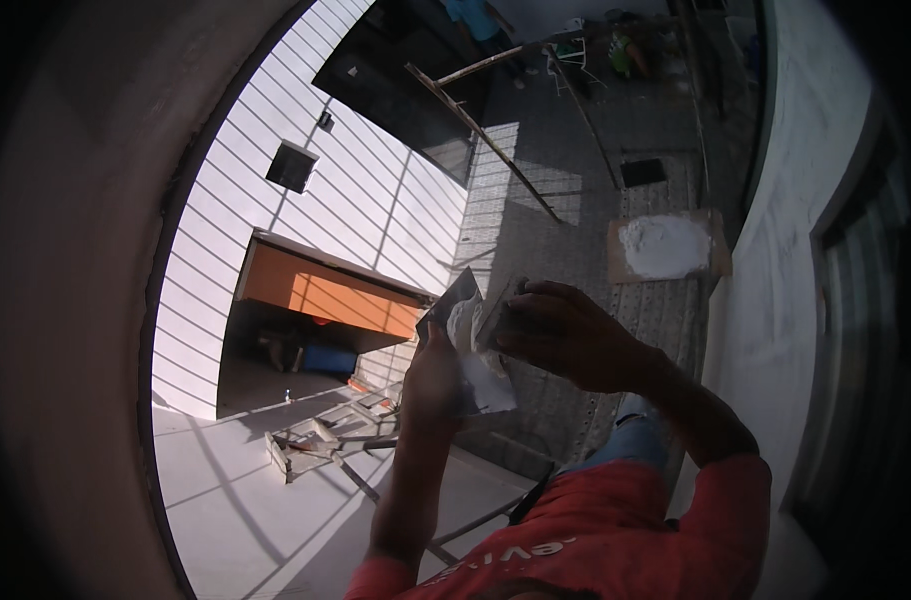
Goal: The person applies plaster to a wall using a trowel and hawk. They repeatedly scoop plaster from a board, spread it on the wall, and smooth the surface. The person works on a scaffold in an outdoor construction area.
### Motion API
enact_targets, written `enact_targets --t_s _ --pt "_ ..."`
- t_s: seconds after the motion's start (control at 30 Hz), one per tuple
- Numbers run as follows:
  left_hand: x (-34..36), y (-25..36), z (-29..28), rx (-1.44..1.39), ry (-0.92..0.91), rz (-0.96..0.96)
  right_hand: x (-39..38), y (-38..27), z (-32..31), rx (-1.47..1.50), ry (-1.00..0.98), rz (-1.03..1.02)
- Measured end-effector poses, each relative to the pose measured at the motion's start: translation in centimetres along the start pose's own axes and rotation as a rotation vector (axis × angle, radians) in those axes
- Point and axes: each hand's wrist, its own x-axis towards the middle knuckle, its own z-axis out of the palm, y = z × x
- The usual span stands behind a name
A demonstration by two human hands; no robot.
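My left hand [432,378] grips a flat metal plate [483,388] from its left side, the thumb lying along the edge. A thick ridge of wet white putty [462,322] sits on the plate, with a thinner smear lower down. Closed over the top of a broad scraper [496,308], my right hand [560,335] brings it against the plate beside the putty. The fingers hide the scraper's handle. Both hands are up in front of my red shirt, high over the floor.
White powder or paste [665,247] lies heaped on a brown board [620,265] on the grey floor. A wooden ladder [320,445] leans at lower left. A pole frame [485,140] stands ahead. Two people [475,18] are far off. A pale wall [765,290] rises at right.
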Motion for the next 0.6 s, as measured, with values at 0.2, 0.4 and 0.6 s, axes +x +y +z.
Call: enact_targets --t_s 0.2,0.4,0.6 --pt "-2.9 6.1 1.7 -0.335 0.185 -0.007 -1.4 0.3 -3.6 -0.113 -0.021 0.068" --pt "-3.1 8.1 2.7 0.098 0.389 0.416 2.5 -2.1 -2.3 -0.094 -0.102 -0.088" --pt "-3.4 10.0 -6.1 -0.376 0.622 0.35 5.5 -0.7 -3.3 0.127 -0.08 -0.091"
